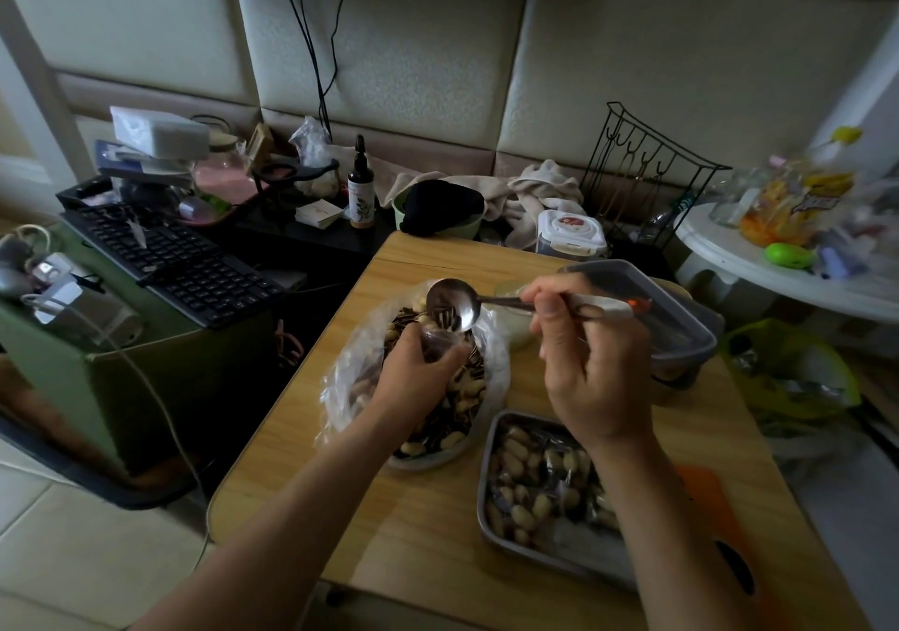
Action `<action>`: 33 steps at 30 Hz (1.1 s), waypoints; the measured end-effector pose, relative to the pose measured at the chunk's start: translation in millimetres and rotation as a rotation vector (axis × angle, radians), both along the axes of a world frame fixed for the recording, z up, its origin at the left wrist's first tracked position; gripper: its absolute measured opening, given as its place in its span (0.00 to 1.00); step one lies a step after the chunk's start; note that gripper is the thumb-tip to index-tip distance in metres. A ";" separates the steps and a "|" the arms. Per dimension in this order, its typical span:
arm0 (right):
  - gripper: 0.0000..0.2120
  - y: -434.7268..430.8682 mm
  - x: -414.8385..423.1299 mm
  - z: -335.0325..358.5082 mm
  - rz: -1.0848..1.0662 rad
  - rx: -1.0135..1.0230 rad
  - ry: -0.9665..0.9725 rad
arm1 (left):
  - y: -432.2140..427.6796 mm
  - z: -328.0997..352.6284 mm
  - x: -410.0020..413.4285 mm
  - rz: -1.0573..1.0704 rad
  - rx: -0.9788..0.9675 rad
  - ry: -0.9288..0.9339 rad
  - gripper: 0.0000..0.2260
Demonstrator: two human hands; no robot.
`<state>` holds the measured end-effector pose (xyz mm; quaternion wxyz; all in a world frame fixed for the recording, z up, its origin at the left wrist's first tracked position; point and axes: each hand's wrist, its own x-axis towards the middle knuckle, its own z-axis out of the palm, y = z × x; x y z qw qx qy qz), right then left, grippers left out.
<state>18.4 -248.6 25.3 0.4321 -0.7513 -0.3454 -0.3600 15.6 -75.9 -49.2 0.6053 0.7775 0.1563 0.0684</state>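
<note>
A plastic-lined bowl (340, 387) of mixed peanuts and striped sunflower seeds sits on the wooden table (428, 523). My left hand (413, 372) reaches into it and grips a small clear cup (440, 341) above the mix. My right hand (593, 363) pinches the handle of a metal spoon (455, 304). The spoon's bowl carries a few seeds and tilts just over the cup. A steel tray (491, 499) with peanuts and small wrapped items lies at the front right, partly under my right forearm.
A lidded plastic box (681, 319) and a small pale bowl (515, 329) stand behind the spoon. A keyboard (185, 261) on a green box is at the left, with bottles, cloths and a wire rack (647, 168) behind. A white side table (778, 280) stands to the right.
</note>
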 end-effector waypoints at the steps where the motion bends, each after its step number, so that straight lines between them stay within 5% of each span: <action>1: 0.15 -0.8 0.7 -0.8 0.004 -0.004 0.012 | 0.3 -0.5 -0.2 0.000 0.012 -0.003 0.14; 9: 0.14 -2.7 2.7 -4.0 -0.020 0.060 0.055 | 1.8 1.7 -2.8 -0.016 0.096 -0.063 0.15; 16: 0.11 -5.6 6.7 -10.8 -0.187 0.387 0.277 | 6.3 5.5 -8.7 -0.030 0.071 -0.069 0.16; 24: 0.17 -8.4 11.8 -20.2 -0.267 0.602 0.660 | 13.6 5.3 -13.1 -0.009 0.080 -0.076 0.15; 33: 0.15 -5.8 25.8 -41.7 -0.232 0.395 1.250 | 13.8 9.3 -20.0 -0.086 0.017 -0.178 0.13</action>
